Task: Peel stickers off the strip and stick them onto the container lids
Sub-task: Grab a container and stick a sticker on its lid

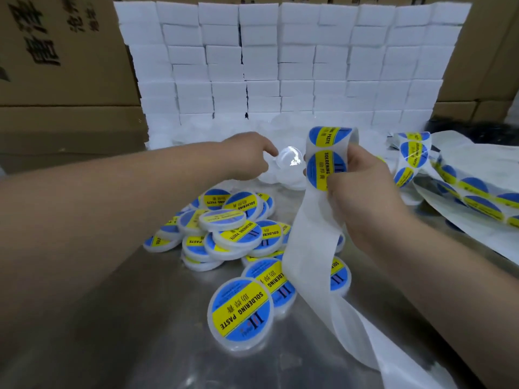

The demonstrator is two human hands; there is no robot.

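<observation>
Blue-yellow stickers point(323, 169), white strip point(311, 242), seemingly clear lid point(290, 157)

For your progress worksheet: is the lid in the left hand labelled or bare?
Bare: the lid held by the left hand is clear and shiny, with no blue-and-yellow sticker on it.

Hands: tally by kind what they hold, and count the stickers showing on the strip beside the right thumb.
clear lid, pinched by the left hand: 1
strip, gripped by the right hand: 1
stickers on the strip beside the right thumb: 2
Total: 4
</observation>
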